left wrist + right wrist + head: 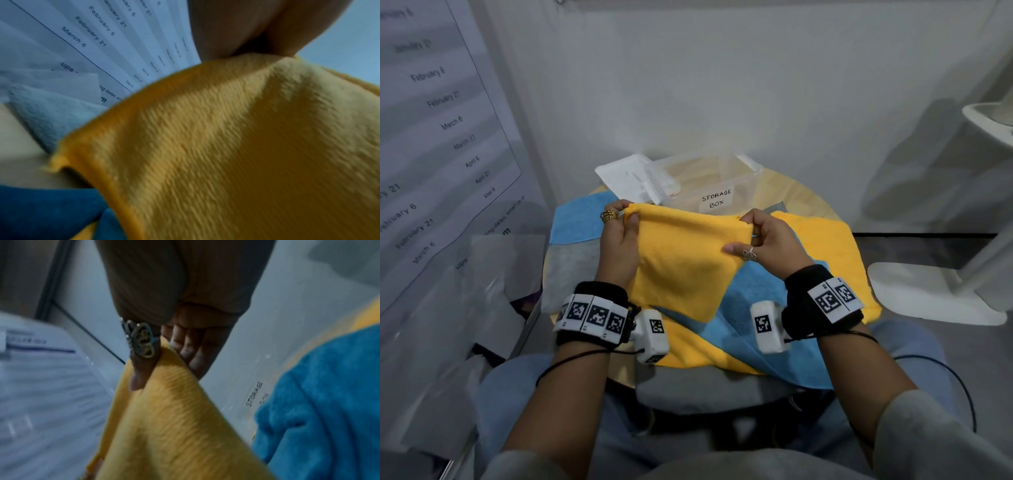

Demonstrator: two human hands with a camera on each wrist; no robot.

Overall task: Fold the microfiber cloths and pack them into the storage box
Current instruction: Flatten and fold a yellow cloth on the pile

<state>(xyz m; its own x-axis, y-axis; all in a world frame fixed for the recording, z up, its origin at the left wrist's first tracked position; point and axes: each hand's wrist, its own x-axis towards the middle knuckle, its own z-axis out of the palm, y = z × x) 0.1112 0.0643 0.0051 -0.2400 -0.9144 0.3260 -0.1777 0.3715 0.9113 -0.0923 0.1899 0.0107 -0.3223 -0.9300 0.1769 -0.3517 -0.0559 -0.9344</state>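
Softly, hands (pixel 619 236) pinch plush yellow cloth (pixel 681 260).

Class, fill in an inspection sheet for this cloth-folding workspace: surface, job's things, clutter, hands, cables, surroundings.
Surface: round wooden table, mostly under cloths.
Job's things: held yellow cloth; blue cloth, grey cloth and more yellow lying flat; storage box open, lid beside it.
Clutter: nothing seen.
Hands: left hand and right hand each pinch a top corner of the held cloth.
Cables: black cords at both wrists.
Surroundings: dated poster left, white stand right.
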